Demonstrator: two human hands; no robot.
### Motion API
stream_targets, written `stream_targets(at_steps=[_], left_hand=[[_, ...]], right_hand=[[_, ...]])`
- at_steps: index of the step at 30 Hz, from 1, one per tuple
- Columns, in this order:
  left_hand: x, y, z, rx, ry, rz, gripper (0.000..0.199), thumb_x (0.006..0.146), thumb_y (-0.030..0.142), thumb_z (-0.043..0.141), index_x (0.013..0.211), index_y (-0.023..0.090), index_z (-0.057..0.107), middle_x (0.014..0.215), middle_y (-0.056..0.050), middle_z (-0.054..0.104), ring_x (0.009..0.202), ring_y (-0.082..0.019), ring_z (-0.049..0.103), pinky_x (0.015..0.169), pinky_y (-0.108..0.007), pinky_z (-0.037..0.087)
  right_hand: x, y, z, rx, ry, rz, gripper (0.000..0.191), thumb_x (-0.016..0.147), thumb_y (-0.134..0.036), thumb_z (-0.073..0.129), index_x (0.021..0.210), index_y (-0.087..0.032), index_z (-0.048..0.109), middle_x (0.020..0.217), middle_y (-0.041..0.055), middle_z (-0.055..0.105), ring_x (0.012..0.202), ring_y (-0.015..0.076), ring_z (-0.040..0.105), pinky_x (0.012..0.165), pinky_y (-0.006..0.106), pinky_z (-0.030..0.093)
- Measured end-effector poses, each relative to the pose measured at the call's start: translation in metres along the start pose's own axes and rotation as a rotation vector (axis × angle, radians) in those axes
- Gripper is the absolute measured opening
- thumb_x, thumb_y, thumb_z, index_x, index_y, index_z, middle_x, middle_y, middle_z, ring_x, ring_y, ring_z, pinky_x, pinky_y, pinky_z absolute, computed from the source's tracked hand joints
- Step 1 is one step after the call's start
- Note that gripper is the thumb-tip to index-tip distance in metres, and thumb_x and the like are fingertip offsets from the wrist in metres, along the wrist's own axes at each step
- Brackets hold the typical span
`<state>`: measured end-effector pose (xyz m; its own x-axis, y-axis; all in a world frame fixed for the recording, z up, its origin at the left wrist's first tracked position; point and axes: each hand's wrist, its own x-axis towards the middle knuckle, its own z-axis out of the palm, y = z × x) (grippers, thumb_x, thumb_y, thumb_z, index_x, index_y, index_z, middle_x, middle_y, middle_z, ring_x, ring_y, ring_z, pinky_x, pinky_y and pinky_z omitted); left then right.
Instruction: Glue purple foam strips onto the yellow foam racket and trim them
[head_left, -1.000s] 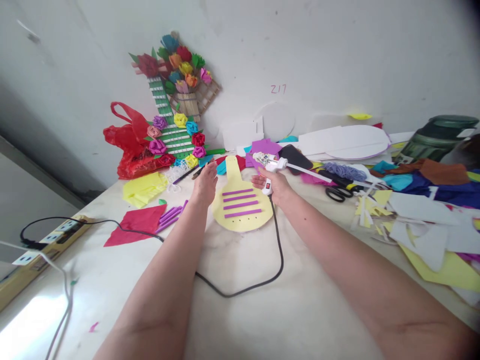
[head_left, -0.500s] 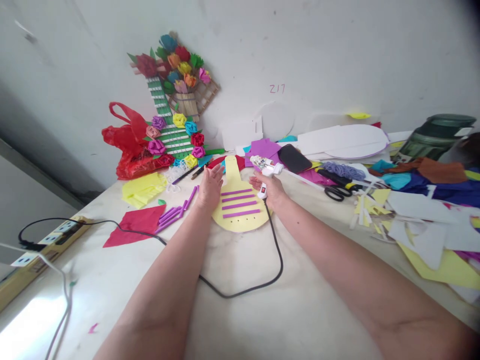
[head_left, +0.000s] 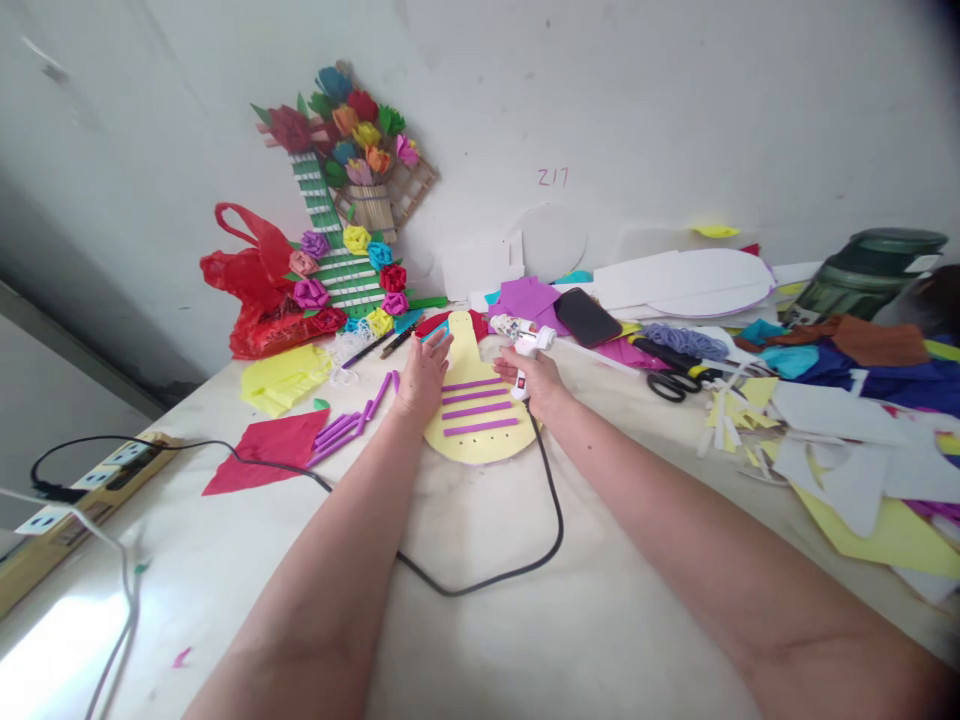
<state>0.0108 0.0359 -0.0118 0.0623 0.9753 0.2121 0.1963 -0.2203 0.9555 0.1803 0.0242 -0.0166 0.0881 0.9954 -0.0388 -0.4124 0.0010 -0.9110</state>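
A yellow guitar-shaped card [head_left: 480, 447] lies on the table with several purple strips [head_left: 480, 410] across its body and a row of dark dots below them. My left hand [head_left: 424, 378] rests at the card's left edge, fingers apart, holding nothing. At the card's right side my right hand [head_left: 536, 382] is wrapped round a white glue gun [head_left: 523, 383], whose nozzle end points up and left. Its black cord [head_left: 559, 520] loops down over the table and passes under my left forearm.
Purple rolls [head_left: 337, 437] and red paper [head_left: 259, 450] lie to the left, near a power strip [head_left: 112, 480]. Behind stands a green guitar craft with paper flowers [head_left: 349, 275]. Scissors [head_left: 675, 385], a black phone-like object [head_left: 587, 317] and paper scraps [head_left: 832, 420] lie right.
The glue gun in my right hand has tilted and shifted slightly left and down. The fingers of my left hand have moved a little, and the whole view has shifted slightly.
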Motion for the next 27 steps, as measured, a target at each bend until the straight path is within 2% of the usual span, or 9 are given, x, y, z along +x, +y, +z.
stream_targets(at_steps=[3,6,8,11,14,16,23,27], left_hand=[[0.001,-0.002,-0.001,-0.032,0.023,0.008,0.071,0.086,0.054,-0.007,0.138,0.022,0.029,0.141,-0.005,0.039,0.13,-0.016,0.035,0.103,-0.037,0.032],[0.0,-0.006,-0.004,0.026,0.092,0.037,0.059,0.087,0.053,0.021,0.134,0.021,0.037,0.139,-0.007,0.042,0.13,-0.019,0.035,0.105,-0.037,0.029],[-0.001,-0.008,-0.008,0.228,0.111,0.029,0.057,0.08,0.052,0.042,0.129,0.023,0.043,0.139,-0.007,0.042,0.131,-0.024,0.033,0.106,-0.04,0.027],[-0.002,-0.01,-0.01,0.635,0.119,0.01,0.059,0.07,0.049,0.058,0.123,0.025,0.051,0.142,-0.006,0.038,0.137,-0.029,0.016,0.11,-0.045,0.015],[-0.002,-0.01,-0.009,0.854,0.079,0.025,0.065,0.068,0.055,0.058,0.125,0.025,0.049,0.142,-0.006,0.037,0.139,-0.029,-0.001,0.111,-0.048,0.002],[-0.001,-0.01,-0.008,0.907,0.051,0.022,0.07,0.068,0.059,0.056,0.128,0.024,0.047,0.143,-0.007,0.035,0.138,-0.029,-0.005,0.11,-0.05,0.0],[-0.003,-0.008,-0.006,0.97,0.023,-0.019,0.078,0.065,0.061,0.057,0.132,0.023,0.044,0.145,-0.008,0.031,0.138,-0.03,-0.004,0.11,-0.051,0.0],[0.001,-0.007,-0.007,0.943,0.035,-0.04,0.073,0.069,0.062,0.052,0.131,0.026,0.044,0.145,-0.006,0.031,0.138,-0.03,-0.001,0.109,-0.052,0.0]], right_hand=[[0.0,0.001,0.0,-0.003,0.007,-0.003,0.02,0.062,-0.026,0.07,0.078,-0.017,0.062,0.064,0.0005,0.067,0.061,0.0141,0.064,0.062,0.027,0.052],[0.0,0.001,-0.001,0.025,0.016,-0.013,0.02,0.062,-0.026,0.07,0.078,-0.017,0.062,0.065,0.0004,0.067,0.062,0.014,0.064,0.064,0.026,0.052],[0.0,0.001,-0.001,0.046,0.021,-0.026,0.02,0.062,-0.026,0.07,0.078,-0.017,0.061,0.065,0.0002,0.067,0.063,0.0134,0.065,0.067,0.026,0.052],[-0.002,0.001,-0.001,0.05,0.028,-0.038,0.021,0.061,-0.027,0.07,0.077,-0.018,0.061,0.065,-0.0003,0.067,0.065,0.0133,0.065,0.071,0.027,0.051],[-0.002,0.001,0.0,0.047,0.038,-0.043,0.02,0.061,-0.026,0.069,0.076,-0.018,0.06,0.064,-0.0005,0.067,0.067,0.0147,0.066,0.072,0.028,0.052],[-0.001,0.002,0.0,0.041,0.041,-0.052,0.02,0.061,-0.026,0.069,0.076,-0.018,0.06,0.064,-0.0004,0.067,0.068,0.0154,0.066,0.072,0.028,0.052],[0.001,0.004,-0.003,0.012,0.021,-0.063,0.022,0.06,-0.029,0.07,0.077,-0.018,0.061,0.066,0.0004,0.068,0.069,0.0155,0.066,0.074,0.028,0.052],[0.0,0.004,-0.002,0.051,0.034,-0.062,0.021,0.06,-0.027,0.07,0.076,-0.018,0.06,0.065,-0.0005,0.067,0.067,0.015,0.066,0.073,0.028,0.052]])
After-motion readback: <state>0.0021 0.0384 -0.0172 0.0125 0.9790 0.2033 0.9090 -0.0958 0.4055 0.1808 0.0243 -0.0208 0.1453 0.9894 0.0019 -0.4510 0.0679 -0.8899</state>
